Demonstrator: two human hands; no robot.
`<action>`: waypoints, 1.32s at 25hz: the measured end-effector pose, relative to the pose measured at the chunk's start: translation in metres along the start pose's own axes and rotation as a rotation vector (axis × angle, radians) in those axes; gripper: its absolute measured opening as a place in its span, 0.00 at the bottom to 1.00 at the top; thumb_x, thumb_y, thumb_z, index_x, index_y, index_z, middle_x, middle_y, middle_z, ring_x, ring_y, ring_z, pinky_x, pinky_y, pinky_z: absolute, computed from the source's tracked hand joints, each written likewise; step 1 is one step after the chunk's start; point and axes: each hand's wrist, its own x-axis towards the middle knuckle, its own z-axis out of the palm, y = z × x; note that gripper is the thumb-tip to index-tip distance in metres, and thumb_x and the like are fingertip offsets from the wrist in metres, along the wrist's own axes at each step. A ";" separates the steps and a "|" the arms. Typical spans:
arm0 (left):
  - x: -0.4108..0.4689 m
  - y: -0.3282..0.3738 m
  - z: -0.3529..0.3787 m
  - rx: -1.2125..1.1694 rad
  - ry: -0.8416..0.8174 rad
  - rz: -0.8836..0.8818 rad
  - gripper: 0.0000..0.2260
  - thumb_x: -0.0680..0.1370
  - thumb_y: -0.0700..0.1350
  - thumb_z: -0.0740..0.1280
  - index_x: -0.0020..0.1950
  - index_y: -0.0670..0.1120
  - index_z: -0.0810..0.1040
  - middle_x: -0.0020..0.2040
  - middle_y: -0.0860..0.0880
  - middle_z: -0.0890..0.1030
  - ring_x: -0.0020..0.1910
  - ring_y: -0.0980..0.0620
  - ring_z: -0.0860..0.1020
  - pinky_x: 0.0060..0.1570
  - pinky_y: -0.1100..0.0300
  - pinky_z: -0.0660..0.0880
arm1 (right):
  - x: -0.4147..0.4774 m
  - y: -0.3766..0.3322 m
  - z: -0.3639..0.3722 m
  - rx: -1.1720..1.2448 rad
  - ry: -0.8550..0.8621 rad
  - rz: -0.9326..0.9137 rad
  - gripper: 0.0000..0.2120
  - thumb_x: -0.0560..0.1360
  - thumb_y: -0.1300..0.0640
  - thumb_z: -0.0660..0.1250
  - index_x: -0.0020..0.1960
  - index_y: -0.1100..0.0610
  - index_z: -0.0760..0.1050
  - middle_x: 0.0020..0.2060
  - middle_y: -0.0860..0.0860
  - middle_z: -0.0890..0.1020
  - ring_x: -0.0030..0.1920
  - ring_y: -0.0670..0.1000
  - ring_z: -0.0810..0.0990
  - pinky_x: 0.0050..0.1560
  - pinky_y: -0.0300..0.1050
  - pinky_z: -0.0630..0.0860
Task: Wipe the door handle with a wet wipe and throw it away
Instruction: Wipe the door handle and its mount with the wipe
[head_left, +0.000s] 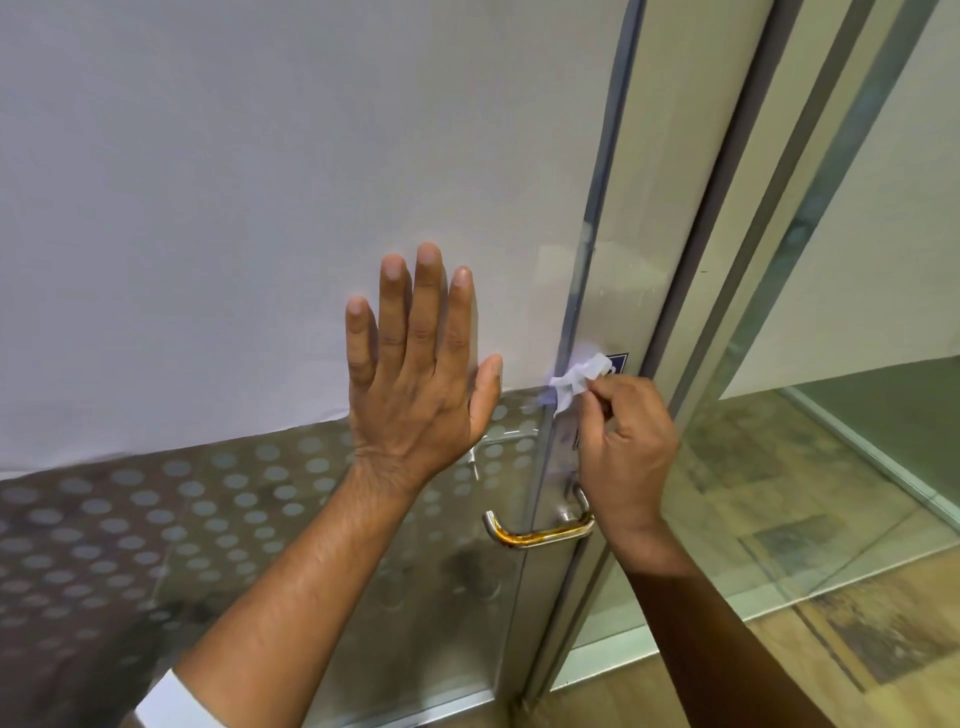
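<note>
Two bare hands are at the glass door (208, 182). The left hand (415, 374) lies flat against the pane, fingers spread wide and holding nothing. The right hand (626, 447) pinches a crumpled white wet wipe (579, 376) between thumb and fingertips and presses it on the door's edge, well above the metal door handle (537, 535). The handle is bare, with an orange-brown stain along its horizontal bar.

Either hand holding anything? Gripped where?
Right hand pinches the wet wipe by its lower right end, between thumb and fingertips. Left hand holds nothing; it lies flat and open against the door.
</note>
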 end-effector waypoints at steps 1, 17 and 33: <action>0.000 -0.001 0.000 0.004 0.002 -0.002 0.37 0.85 0.59 0.63 0.86 0.40 0.55 0.84 0.36 0.55 0.86 0.42 0.37 0.84 0.40 0.39 | -0.003 -0.001 0.001 -0.007 -0.025 -0.028 0.03 0.75 0.69 0.73 0.48 0.64 0.83 0.43 0.56 0.84 0.45 0.51 0.79 0.52 0.29 0.70; -0.002 0.001 0.001 0.033 0.044 -0.016 0.38 0.84 0.58 0.65 0.86 0.38 0.58 0.82 0.31 0.64 0.86 0.41 0.40 0.84 0.40 0.40 | -0.031 0.041 0.001 -0.091 -0.237 -0.364 0.12 0.83 0.56 0.67 0.51 0.64 0.83 0.45 0.59 0.84 0.46 0.56 0.79 0.47 0.52 0.81; -0.001 0.002 0.004 0.071 0.060 -0.023 0.38 0.84 0.59 0.66 0.85 0.38 0.59 0.81 0.29 0.64 0.86 0.40 0.41 0.84 0.38 0.42 | -0.030 0.077 -0.005 -0.042 -0.365 -0.444 0.05 0.80 0.63 0.70 0.51 0.65 0.81 0.40 0.58 0.80 0.41 0.56 0.76 0.38 0.54 0.79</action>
